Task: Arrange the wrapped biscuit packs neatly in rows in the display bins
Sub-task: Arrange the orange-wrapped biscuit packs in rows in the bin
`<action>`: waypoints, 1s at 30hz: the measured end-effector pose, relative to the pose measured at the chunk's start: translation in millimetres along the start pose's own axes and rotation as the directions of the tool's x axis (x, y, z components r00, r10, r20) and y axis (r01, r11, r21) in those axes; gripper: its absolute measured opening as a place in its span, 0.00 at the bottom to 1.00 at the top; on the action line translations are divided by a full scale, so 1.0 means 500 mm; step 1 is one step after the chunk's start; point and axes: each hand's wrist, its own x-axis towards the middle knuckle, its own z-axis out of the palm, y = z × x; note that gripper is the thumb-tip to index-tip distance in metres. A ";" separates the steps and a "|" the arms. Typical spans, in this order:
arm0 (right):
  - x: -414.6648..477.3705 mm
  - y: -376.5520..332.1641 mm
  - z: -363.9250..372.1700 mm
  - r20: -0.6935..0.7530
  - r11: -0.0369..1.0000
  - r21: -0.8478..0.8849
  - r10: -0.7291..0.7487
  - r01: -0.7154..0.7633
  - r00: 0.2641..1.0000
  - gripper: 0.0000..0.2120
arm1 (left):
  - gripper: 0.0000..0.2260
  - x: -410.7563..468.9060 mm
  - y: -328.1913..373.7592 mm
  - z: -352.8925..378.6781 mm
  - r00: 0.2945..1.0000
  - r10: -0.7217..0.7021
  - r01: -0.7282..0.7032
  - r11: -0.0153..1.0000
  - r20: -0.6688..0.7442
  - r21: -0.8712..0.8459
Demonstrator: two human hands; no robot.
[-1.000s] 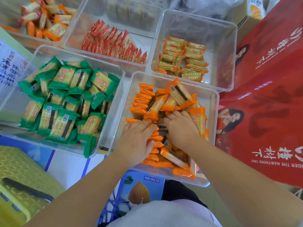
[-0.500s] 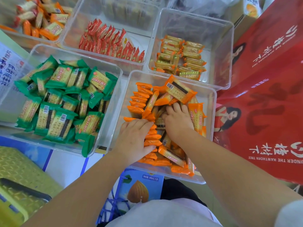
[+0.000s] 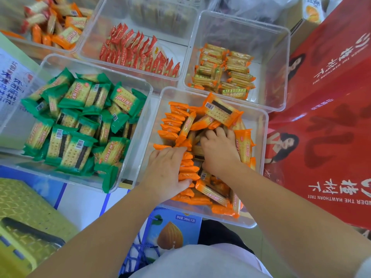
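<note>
Both hands are inside a clear plastic bin [image 3: 261, 125] of orange-wrapped biscuit packs [image 3: 220, 112]. Along the bin's left side a row of packs [image 3: 173, 122] stands on edge. My left hand [image 3: 167, 170] lies flat against the near part of that row, fingers spread over the pack edges. My right hand [image 3: 219, 151] is dug into the loose pile in the middle, fingers curled around packs that the hand mostly hides. One pack [image 3: 244, 144] stands upright just right of it. More loose packs [image 3: 212, 194] lie at the bin's near end.
A bin of green-wrapped packs [image 3: 80, 125] sits to the left. Behind are bins of red packs [image 3: 138, 51], gold-orange packs [image 3: 224, 71] and mixed packs [image 3: 54, 27]. Red cartons [image 3: 325, 121] stand at the right, a yellow basket [image 3: 22, 221] at the near left, an almond drink box [image 3: 172, 231] below.
My right hand has pushed a little farther into the pile, shifting the loose packs around it. My left hand stays pressed against the standing row.
</note>
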 end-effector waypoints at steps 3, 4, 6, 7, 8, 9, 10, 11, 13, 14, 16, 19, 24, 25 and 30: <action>-0.002 0.000 -0.015 -0.051 0.998 0.057 -0.021 0.024 0.998 0.19 | 0.35 0.002 0.000 0.001 1.000 0.008 -0.008 1.000 -0.005 0.005; 0.000 0.001 -0.019 -0.059 0.997 0.070 -0.021 0.025 0.998 0.18 | 0.34 0.002 -0.001 0.001 1.000 0.014 -0.013 1.000 -0.006 0.008; 0.006 0.005 -0.028 -0.042 0.997 0.082 0.000 0.003 0.999 0.17 | 0.34 0.001 -0.001 0.001 1.000 0.021 -0.021 1.000 -0.008 0.007; 0.009 0.007 -0.032 -0.015 0.997 0.077 0.009 -0.007 1.000 0.16 | 0.34 0.000 -0.002 0.002 1.000 0.024 -0.024 1.000 -0.012 0.005; 0.010 0.008 -0.034 0.013 0.998 0.069 0.012 -0.013 1.000 0.14 | 0.34 0.001 -0.002 0.003 1.000 0.026 -0.026 1.000 -0.016 0.006; 0.010 0.008 -0.034 0.047 0.999 0.047 0.016 -0.018 0.999 0.11 | 0.34 0.001 -0.002 0.003 1.000 0.026 -0.025 1.000 -0.017 0.009; 0.008 0.005 -0.035 0.083 0.999 0.029 0.023 -0.026 0.996 0.08 | 0.34 0.001 -0.002 0.003 1.000 0.023 -0.023 1.000 -0.015 0.012; 0.007 0.003 -0.032 0.115 0.999 0.008 0.034 -0.035 0.993 0.09 | 0.35 0.002 -0.002 0.003 1.000 0.020 -0.020 1.000 -0.012 0.013; 0.003 -0.001 -0.030 0.153 0.999 -0.008 0.040 -0.040 0.987 0.09 | 0.37 0.002 -0.002 0.003 1.000 0.013 -0.013 1.000 -0.001 0.014; 0.002 -0.003 -0.031 0.159 0.999 -0.004 0.041 -0.041 0.986 0.06 | 0.37 0.002 -0.002 0.003 1.000 0.010 -0.010 1.000 0.007 0.019; 0.000 -0.002 -0.036 0.176 0.999 0.003 0.041 -0.042 0.984 0.05 | 0.38 0.002 -0.003 0.002 1.000 0.009 -0.010 1.000 0.018 0.029; -0.006 0.002 -0.045 0.198 0.999 0.021 0.044 -0.050 0.979 0.07 | 0.36 0.002 -0.003 0.001 0.999 0.031 -0.032 0.999 0.028 0.039; -0.014 0.003 -0.053 0.142 0.994 0.110 0.010 -0.026 0.990 0.04 | 0.34 0.004 -0.001 0.002 0.995 0.075 -0.081 0.992 0.064 0.098; -0.016 0.007 -0.056 0.105 0.990 0.134 0.027 -0.041 0.994 0.05 | 0.34 0.004 -0.001 0.004 0.994 0.077 -0.084 0.991 0.072 0.106; -0.031 0.018 -0.051 0.035 0.971 0.214 0.101 -0.106 0.994 0.11 | 0.35 0.013 0.006 0.003 0.988 0.085 -0.104 0.984 0.132 0.145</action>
